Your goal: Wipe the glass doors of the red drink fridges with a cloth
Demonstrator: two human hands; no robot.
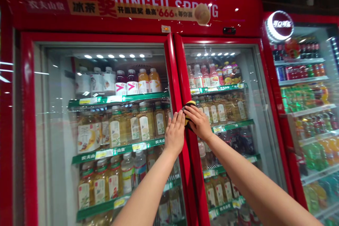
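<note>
A red two-door drinks fridge (177, 67) stands in front of me, both glass doors closed. My left hand (175, 132) lies flat against the red frame of the left door, near its inner edge, holding nothing. Beside it, my right hand (198, 120) presses a dark cloth with yellow edges (191, 103) against the red frame of the right door. Parts of the cloth show above and to the left of its fingers; the rest is hidden under the hand.
Bottles of tea and juice (145, 123) line the shelves behind the glass. At the right stands a second lit drinks fridge (291, 114) with a round sign (280, 25). A printed banner strip (135, 10) crosses the fridge's top panel.
</note>
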